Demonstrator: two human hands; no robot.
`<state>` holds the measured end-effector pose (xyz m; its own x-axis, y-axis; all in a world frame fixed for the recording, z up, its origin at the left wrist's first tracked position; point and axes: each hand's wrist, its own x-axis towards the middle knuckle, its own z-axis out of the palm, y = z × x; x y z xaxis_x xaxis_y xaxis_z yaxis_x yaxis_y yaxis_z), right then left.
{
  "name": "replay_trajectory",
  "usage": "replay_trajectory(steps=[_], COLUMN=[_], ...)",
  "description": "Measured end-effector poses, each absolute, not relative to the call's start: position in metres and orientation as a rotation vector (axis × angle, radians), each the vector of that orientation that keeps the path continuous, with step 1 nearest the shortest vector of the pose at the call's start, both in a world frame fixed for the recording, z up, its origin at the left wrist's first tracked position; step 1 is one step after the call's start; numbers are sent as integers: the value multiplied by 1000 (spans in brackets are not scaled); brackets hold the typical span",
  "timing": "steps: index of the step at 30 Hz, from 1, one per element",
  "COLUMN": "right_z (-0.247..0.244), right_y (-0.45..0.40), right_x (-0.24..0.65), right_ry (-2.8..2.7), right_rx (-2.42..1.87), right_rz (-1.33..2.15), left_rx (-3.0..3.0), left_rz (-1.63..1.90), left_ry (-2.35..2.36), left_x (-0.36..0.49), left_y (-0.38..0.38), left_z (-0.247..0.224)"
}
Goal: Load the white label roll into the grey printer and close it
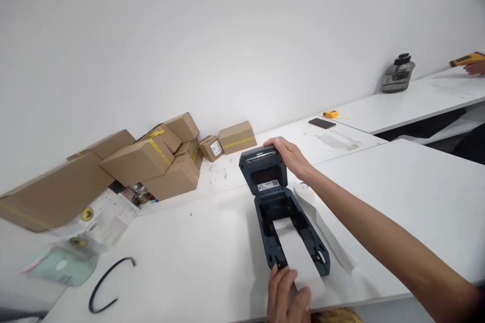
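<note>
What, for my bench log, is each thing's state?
Printer: open, right hand on lid.
Paper: drawn over printer's front, left hand touching it.
Boxes: mostly piled, seemingly shut.
Phone: flat, screen dark.
Tape measure: blade apparently partly out.
Black strip: bent, loose.
Jug: upright, capped.
Yellow tool: in a co-worker's hand.

Label printer [267, 237] = clock centre. My right hand [290, 155] is gripping its lid [246, 165] at 12; my left hand [285, 295] is resting at 6, by the paper strip [297, 250] running out of the bay. Loose paper [326, 234] is lying along 3. Phone [322, 123] and tape measure [331, 114] are lying at 1, carton pile [172, 179] is sitting at 10, strap [91, 305] at 8.
</note>
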<state>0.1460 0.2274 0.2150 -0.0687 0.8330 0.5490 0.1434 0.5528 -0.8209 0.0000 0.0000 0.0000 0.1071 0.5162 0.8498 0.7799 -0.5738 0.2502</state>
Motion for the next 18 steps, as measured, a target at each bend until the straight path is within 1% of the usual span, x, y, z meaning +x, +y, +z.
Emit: replay_trajectory(steps=[3,6,11,14,18], right_z=[187,147,81,52,29], right_y=[183,132,75,59,51], right_x=[158,170,176,172,166], right_ry=[-1566,-1649,-1583,-1480,-1248], right_rx=[-772,-729,-873,-1024,-1189], right_rz=[672,659,639,721,964], left_rx=[-2034,-1937,-1857,-1833,-1860], left_rz=[-1456,-1503,-1510,-1518,-1507], left_ry=[-1358,-1389,-1421,-1465,-1463], left_x=[3,9,16,16,12], left_y=[-3,-5,-11,-14,-22], left_z=[-3,-6,-5,-9,-20])
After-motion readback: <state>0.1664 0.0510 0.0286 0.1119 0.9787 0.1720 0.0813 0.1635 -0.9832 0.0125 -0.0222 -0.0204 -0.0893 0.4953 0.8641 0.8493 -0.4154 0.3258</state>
